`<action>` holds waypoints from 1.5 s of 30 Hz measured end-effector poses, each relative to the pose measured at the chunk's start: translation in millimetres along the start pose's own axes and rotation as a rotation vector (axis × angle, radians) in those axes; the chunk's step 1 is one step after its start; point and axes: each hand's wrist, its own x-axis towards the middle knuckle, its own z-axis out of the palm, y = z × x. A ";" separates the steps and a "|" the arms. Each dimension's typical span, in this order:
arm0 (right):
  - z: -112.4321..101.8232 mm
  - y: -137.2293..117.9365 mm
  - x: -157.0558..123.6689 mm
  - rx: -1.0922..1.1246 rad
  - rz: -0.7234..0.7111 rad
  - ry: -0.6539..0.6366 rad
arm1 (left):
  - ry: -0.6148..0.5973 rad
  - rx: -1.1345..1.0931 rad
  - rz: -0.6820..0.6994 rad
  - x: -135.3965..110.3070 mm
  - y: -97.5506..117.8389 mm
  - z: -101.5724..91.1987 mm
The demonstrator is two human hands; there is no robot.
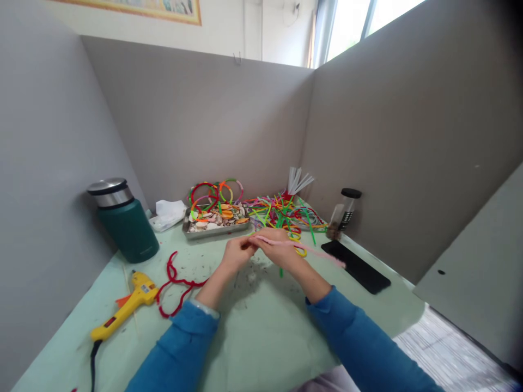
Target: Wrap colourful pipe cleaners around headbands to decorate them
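Note:
A pink pipe cleaner (316,251) stretches from my fingertips across the back of my right hand, its free end pointing right. My left hand (237,255) and my right hand (278,250) meet above the middle of the table, both with fingers closed at the pipe cleaner's left end. My knuckles partly hide the exact grip. To the left of my hands, a bent red pipe cleaner (174,281) lies in loose loops. Behind them stands a metal tray (212,233) of seashells (223,216), with colourful pipe-cleaner rings (204,188) at its back.
A yellow glue gun (126,310) lies at left, near a green bottle (128,231) and white tissues (169,211). Tangled pipe cleaners (269,209) and white glue sticks (297,181) are behind. A black phone (355,265) and a black-capped jar (346,209) sit right. Grey partitions (204,109) enclose the table.

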 end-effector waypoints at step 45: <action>38.1 3.5 -27.4 0.033 -0.031 0.324 | 0.294 -0.803 -0.141 7.0 3.0 -13.6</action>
